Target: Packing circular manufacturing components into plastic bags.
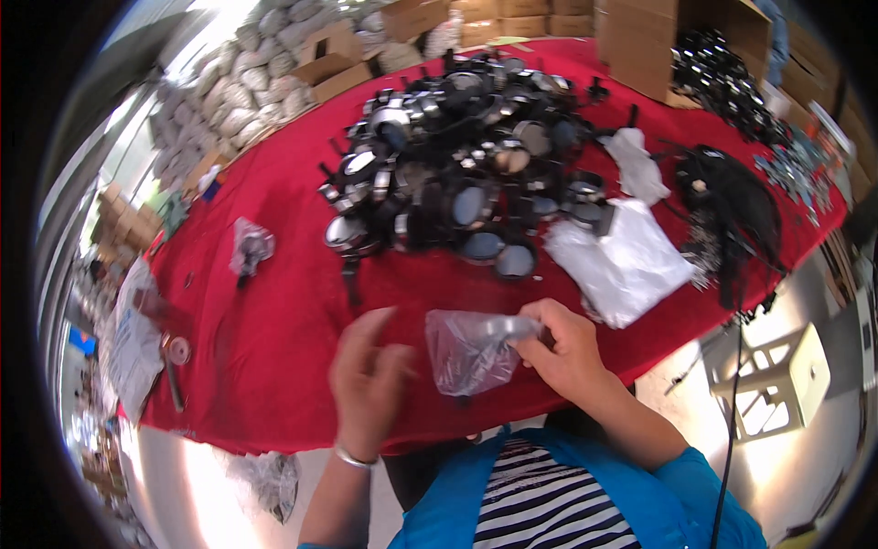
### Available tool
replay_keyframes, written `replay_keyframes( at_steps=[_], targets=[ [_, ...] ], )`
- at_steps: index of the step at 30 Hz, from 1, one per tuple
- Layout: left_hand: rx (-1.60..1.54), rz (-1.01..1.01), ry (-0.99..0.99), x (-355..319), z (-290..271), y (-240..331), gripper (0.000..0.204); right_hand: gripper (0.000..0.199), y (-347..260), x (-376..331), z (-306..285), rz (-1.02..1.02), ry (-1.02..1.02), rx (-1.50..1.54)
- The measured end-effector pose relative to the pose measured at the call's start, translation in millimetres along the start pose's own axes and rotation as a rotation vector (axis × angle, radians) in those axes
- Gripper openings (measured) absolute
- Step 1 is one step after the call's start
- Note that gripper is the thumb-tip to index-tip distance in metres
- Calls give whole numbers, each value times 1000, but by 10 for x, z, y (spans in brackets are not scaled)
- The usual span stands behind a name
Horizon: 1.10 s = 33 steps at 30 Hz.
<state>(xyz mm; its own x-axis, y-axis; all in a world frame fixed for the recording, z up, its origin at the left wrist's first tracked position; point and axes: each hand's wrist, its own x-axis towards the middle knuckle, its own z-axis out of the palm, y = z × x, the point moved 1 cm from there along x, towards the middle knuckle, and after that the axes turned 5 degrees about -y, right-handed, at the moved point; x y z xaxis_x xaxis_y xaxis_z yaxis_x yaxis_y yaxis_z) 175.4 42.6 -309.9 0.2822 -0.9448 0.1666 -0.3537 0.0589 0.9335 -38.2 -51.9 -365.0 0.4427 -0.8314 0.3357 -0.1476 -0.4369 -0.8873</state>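
My right hand [562, 343] is closed on a clear plastic bag [466, 357], pinching it at its right end. A silvery rounded part [508, 327] shows at the bag's end beside my fingers; its exact kind is unclear. To the left of the bag is my left hand [368, 375], smeared by motion, with fingers and thumb apart and nothing visible between them. Beyond both hands lies a large heap of black parts with round, shiny, mirror-like faces [469, 206]. A stack of clear plastic bags [626, 261] lies right of the heap.
A red cloth [283, 339] covers the table. A bagged piece [251, 247] lies at left, near a roll of tape [176, 349]. At right are a black bag [727, 206], small metal parts [796, 174] and a cardboard box [640, 46]. A stool [777, 380] stands beside the table.
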Motion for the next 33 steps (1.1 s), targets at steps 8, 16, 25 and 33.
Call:
replay_keyframes(
  at_steps=[8, 16, 25, 33],
  targets=[
    [578, 263, -198, 86, -10, -157, 37, 40, -233, 33, 265, -243, -252, 93],
    [891, 87, 410, 1550, -2261, -1244, 18, 20, 85, 109, -43, -36, -152, -197],
    [1173, -334, 456, 2370, -3223, -2060, 19, 10, 10, 142, 34, 131, -167, -174],
    [1025, -292, 460, 2320, -3341, -2199, 33, 12, 198, 53, 26, 98, -200, -207]
  ],
)
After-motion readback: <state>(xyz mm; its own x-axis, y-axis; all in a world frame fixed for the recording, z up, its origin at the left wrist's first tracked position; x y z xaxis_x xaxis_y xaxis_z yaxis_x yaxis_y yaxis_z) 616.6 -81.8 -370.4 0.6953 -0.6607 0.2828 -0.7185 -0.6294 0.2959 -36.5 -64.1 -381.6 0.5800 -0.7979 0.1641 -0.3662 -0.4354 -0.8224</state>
